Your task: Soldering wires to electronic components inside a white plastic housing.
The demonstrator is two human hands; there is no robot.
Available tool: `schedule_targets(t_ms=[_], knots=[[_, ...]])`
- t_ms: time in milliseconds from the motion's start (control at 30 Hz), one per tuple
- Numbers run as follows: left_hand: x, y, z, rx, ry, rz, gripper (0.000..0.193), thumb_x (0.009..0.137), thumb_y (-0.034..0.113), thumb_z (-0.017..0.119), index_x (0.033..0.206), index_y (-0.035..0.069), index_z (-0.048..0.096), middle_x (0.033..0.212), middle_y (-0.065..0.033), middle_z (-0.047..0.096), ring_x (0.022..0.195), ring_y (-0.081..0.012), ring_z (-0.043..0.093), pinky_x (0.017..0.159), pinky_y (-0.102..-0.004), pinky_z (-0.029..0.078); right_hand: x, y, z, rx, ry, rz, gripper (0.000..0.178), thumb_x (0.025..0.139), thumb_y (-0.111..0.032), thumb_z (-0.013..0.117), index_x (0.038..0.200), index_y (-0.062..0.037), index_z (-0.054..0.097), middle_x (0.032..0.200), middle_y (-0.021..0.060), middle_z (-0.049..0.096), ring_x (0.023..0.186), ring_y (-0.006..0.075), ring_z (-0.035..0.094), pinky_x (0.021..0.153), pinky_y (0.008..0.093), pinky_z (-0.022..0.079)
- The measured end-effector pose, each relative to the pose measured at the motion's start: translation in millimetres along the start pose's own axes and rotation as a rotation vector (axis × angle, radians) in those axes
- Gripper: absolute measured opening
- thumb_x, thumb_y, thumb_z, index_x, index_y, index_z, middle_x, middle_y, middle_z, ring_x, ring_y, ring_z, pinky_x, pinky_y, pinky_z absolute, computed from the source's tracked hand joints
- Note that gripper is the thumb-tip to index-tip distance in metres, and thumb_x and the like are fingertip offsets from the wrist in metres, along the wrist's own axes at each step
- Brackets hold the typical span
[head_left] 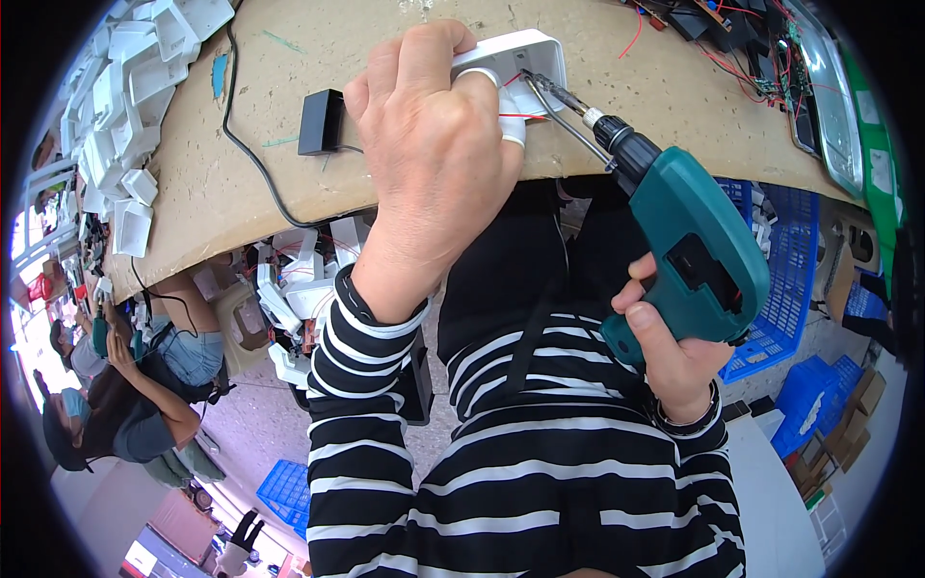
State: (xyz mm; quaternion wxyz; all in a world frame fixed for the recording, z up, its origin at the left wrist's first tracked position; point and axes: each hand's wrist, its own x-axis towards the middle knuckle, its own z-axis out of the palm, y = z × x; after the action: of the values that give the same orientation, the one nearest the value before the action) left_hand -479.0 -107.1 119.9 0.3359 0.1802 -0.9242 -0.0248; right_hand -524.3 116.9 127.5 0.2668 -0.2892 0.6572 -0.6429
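My left hand [438, 144] grips a white plastic housing [525, 48] at the table's edge, its open side turned toward me. White covers wrap some of its fingertips. Thin red wires [520, 117] show in and beside the housing. My right hand [674, 356] is closed round the handle of a green soldering gun [699, 226]. The gun's metal tip [564, 94] and thin feed tube reach into the housing's opening. Whether the tip touches a wire or the inner wall is too small to tell.
A black box [320, 122] and a black cable [241, 140] lie left on the table. White housings [116, 116] are heaped at far left. Circuit boards with red wires [742, 53] sit at upper right. Blue crates [795, 289] stand below right. A co-worker [135, 405] sits at left.
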Motion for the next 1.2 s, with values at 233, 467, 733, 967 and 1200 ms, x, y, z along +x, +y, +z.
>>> schedule_targets(t_ms=[233, 467, 733, 967, 1200], knots=[[-0.6, -0.1, 1.2, -0.003, 0.013, 0.002, 0.009, 0.059, 0.006, 0.066, 0.060, -0.001, 0.060, 0.096, -0.0077, 0.057, 0.087, -0.0247, 0.050, 0.076, -0.0355, 0.035, 1.1, -0.1, 1.6, 0.014, 0.008, -0.010, 0.046, 0.078, 0.001, 0.060, 0.121, 0.0048, 0.043, 0.105, 0.0187, 0.056, 0.077, 0.0179, 0.060, 0.066, 0.0285, 0.052], [3.6, 6.6, -5.1, 0.067, -0.028, 0.031, 0.009, 0.059, 0.006, 0.066, 0.061, -0.001, 0.061, 0.096, -0.0075, 0.057, 0.087, -0.0247, 0.050, 0.076, -0.0354, 0.035, 0.2, 1.6, 0.3, 0.006, 0.017, -0.018, 0.053, 0.078, -0.001, 0.061, 0.125, 0.0040, 0.038, 0.107, 0.0209, 0.056, 0.075, 0.0177, 0.061, 0.065, 0.0281, 0.053], [4.0, 6.7, -4.1, 0.051, -0.004, 0.033, 0.009, 0.059, 0.006, 0.066, 0.061, -0.001, 0.061, 0.096, -0.0072, 0.057, 0.086, -0.0244, 0.051, 0.075, -0.0354, 0.035, -1.3, 1.0, -1.7, -0.003, 0.002, -0.027, 0.057, 0.077, 0.000, 0.061, 0.128, 0.0025, 0.035, 0.110, 0.0220, 0.054, 0.076, 0.0176, 0.061, 0.065, 0.0287, 0.053], [4.1, 8.0, -5.7, 0.053, -0.025, 0.022, 0.009, 0.059, 0.006, 0.067, 0.061, -0.001, 0.061, 0.096, -0.0069, 0.057, 0.085, -0.0244, 0.051, 0.075, -0.0353, 0.035, -1.0, 0.4, -0.9, 0.011, -0.005, -0.040, 0.057, 0.078, 0.000, 0.060, 0.129, 0.0023, 0.035, 0.110, 0.0225, 0.054, 0.075, 0.0178, 0.061, 0.064, 0.0287, 0.053], [4.2, 8.0, -5.0, 0.049, -0.009, 0.027, 0.009, 0.059, 0.006, 0.066, 0.061, -0.001, 0.061, 0.095, -0.0069, 0.057, 0.086, -0.0245, 0.051, 0.075, -0.0354, 0.035, -0.6, -3.0, -3.0, -0.027, -0.035, -0.033, 0.057, 0.077, 0.000, 0.061, 0.128, 0.0029, 0.036, 0.110, 0.0228, 0.054, 0.075, 0.0177, 0.061, 0.063, 0.0279, 0.053]])
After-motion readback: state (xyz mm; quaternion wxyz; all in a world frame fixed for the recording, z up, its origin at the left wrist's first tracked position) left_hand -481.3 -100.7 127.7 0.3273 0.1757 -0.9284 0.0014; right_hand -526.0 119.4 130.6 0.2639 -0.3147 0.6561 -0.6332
